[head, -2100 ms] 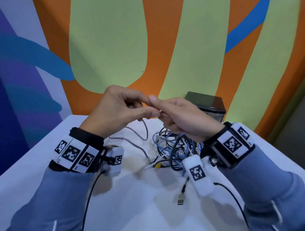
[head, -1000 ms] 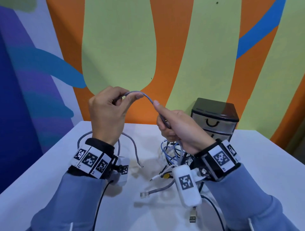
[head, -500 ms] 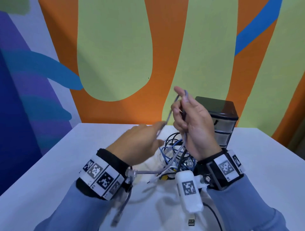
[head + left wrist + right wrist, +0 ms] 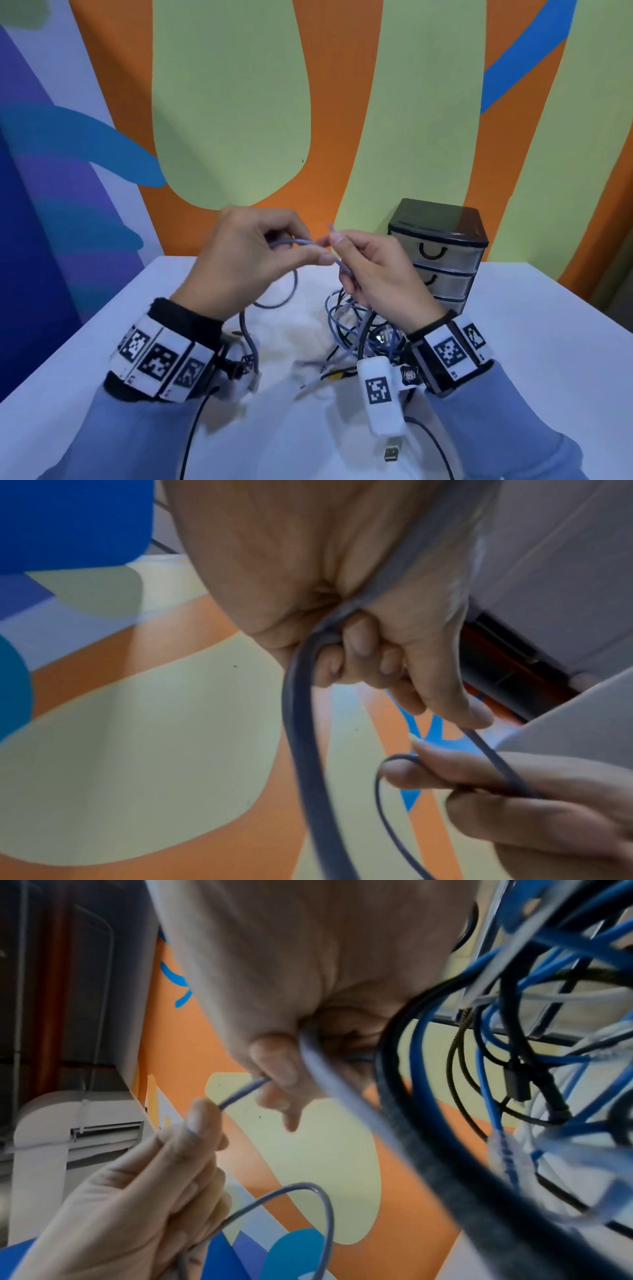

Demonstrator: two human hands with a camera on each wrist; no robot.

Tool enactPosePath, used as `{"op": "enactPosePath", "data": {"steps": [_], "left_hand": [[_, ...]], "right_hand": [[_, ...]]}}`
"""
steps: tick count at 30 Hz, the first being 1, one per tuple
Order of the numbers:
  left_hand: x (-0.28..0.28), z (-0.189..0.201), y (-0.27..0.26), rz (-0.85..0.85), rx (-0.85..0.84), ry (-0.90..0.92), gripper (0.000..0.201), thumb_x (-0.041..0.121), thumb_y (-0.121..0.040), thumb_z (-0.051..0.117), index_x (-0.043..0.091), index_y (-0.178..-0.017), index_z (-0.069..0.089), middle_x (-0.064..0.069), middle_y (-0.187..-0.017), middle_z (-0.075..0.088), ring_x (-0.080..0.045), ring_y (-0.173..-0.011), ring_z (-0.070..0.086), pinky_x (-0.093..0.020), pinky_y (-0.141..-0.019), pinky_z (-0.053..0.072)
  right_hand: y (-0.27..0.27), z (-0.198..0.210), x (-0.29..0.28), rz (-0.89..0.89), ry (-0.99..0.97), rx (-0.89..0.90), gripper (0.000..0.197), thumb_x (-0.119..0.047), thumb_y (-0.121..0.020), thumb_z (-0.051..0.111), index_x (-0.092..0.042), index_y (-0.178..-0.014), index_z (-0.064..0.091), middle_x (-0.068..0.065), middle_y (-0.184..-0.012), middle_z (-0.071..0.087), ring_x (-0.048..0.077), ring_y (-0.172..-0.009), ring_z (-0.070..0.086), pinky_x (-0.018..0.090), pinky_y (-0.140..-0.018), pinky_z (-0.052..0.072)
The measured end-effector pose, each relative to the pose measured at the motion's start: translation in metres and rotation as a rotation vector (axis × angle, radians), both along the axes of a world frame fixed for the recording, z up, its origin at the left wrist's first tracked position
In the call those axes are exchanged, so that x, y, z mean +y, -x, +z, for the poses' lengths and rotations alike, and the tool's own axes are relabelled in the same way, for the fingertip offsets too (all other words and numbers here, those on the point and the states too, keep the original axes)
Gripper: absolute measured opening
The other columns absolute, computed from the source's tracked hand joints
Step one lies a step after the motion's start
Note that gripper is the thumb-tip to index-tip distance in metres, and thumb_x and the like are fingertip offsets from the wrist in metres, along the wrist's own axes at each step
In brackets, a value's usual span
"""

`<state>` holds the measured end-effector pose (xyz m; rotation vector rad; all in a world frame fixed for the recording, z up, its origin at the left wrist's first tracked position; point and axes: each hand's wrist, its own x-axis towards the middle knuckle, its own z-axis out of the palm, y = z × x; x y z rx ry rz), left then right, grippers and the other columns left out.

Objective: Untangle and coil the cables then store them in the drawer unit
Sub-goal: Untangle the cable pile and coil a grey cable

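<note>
Above the table I hold a grey cable [image 4: 297,242] between both hands. My left hand [image 4: 310,251] grips it with curled fingers [image 4: 358,645]; a loop [image 4: 291,291] hangs below and trails down to the table. My right hand [image 4: 337,240] pinches the same cable close by, with a short bend sticking up past the fingertips [image 4: 274,1058]. Under the right hand a tangle of blue, black and white cables [image 4: 356,325] lies on the white table [image 4: 531,359]. Behind it stands the black-framed drawer unit [image 4: 442,253], drawers closed.
A USB plug [image 4: 392,454] lies near the table's front edge beneath my right wrist. A painted wall [image 4: 239,102] rises right behind the table. Bare tabletop extends left of the tangle and right of the drawer unit.
My left hand rose from near the table to meet the right hand and now grips the grey cable. The right hand came down a little. A loop now hangs from the left hand.
</note>
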<state>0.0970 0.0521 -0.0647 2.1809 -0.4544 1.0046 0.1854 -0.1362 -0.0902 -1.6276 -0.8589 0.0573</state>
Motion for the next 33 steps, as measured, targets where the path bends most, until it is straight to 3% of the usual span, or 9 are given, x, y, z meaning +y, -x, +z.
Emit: {"op": "enactPosePath", "data": {"steps": [3,9,13,16,20,24,27,30,33], "left_hand": [[0.016,-0.001,-0.003,0.025,-0.053,-0.007,0.028,0.045,-0.08,0.091,0.02,-0.077,0.08,-0.01,-0.063,0.063,-0.029,-0.059,0.047,-0.044,-0.053,0.038],[0.032,-0.011,-0.02,0.148,-0.112,-0.134,0.022,0.037,-0.095,0.079,0.017,-0.088,0.081,0.004,-0.073,0.065,-0.02,-0.065,0.055,-0.043,-0.058,0.045],[0.043,-0.029,-0.033,0.349,0.139,-0.287,0.009,0.031,-0.104,0.064,0.034,-0.097,0.069,0.013,-0.067,0.063,-0.011,-0.065,0.058,-0.045,-0.062,0.052],[0.04,-0.039,-0.04,0.311,0.332,-0.238,0.013,0.026,-0.104,0.062,0.037,-0.105,0.069,0.016,-0.069,0.07,-0.004,-0.063,0.065,-0.042,-0.07,0.057],[0.022,-0.044,-0.04,0.232,0.443,-0.281,0.018,0.024,-0.105,0.058,0.039,-0.115,0.058,0.01,-0.071,0.072,-0.01,-0.062,0.067,-0.044,-0.073,0.058],[-0.011,-0.041,-0.037,0.247,0.508,-0.533,0.034,0.032,-0.104,0.056,0.04,-0.136,0.048,0.001,-0.089,0.071,-0.027,-0.082,0.065,-0.045,-0.074,0.056],[-0.03,-0.041,-0.028,0.204,0.392,-0.631,0.025,0.034,-0.105,0.059,0.025,-0.128,0.057,0.005,-0.084,0.063,-0.029,-0.086,0.065,-0.04,-0.069,0.047],[-0.037,-0.033,-0.015,0.18,0.267,-0.645,0.022,0.03,-0.102,0.064,0.022,-0.122,0.066,0.013,-0.075,0.048,-0.023,-0.084,0.059,-0.035,-0.067,0.031],[-0.033,-0.014,-0.009,0.143,0.276,-0.527,0.025,0.027,-0.098,0.067,0.03,-0.122,0.074,0.011,-0.073,0.069,-0.018,-0.076,0.065,-0.037,-0.069,0.049]], "right_hand": [[0.006,0.002,0.003,0.128,0.011,0.051,0.041,-0.034,-0.111,0.048,-0.006,-0.092,0.072,0.002,-0.051,0.031,0.014,-0.044,0.023,0.021,-0.044,0.024],[0.009,0.004,-0.003,0.425,-0.11,0.381,0.04,-0.034,-0.112,0.04,-0.017,-0.077,0.051,-0.003,-0.055,0.019,0.011,-0.041,0.013,0.025,-0.042,0.01],[0.01,0.01,-0.012,0.703,-0.372,0.634,0.039,-0.038,-0.11,0.039,-0.018,-0.079,0.051,-0.007,-0.05,0.018,0.009,-0.034,0.011,0.025,-0.04,0.013],[0.012,0.012,-0.013,0.767,-0.468,0.655,0.043,-0.037,-0.111,0.035,-0.014,-0.095,0.067,-0.008,-0.049,0.019,0.008,-0.032,0.013,0.023,-0.04,0.016],[0.011,0.012,-0.012,0.679,-0.607,0.615,0.051,-0.032,-0.113,0.03,-0.003,-0.147,0.053,-0.007,-0.052,0.041,0.007,-0.029,0.025,0.019,-0.039,0.026],[0.006,0.011,-0.008,0.473,-0.748,0.568,0.051,-0.028,-0.112,0.034,0.002,-0.153,0.041,0.004,-0.088,0.072,0.005,-0.037,0.036,0.016,-0.044,0.038],[-0.001,0.007,-0.004,0.26,-0.736,0.451,0.045,-0.022,-0.114,0.036,-0.001,-0.154,0.035,0.016,-0.11,0.077,0.013,-0.06,0.065,0.024,-0.06,0.055],[-0.013,0.0,-0.001,0.096,-0.662,0.314,0.049,-0.019,-0.116,0.032,-0.008,-0.162,0.019,0.021,-0.113,0.077,0.03,-0.105,0.076,0.033,-0.091,0.059],[-0.02,-0.006,-0.003,-0.044,-0.402,0.156,0.048,-0.022,-0.116,0.032,-0.008,-0.161,0.023,0.009,-0.104,0.081,0.017,-0.104,0.077,0.027,-0.099,0.054]]}}
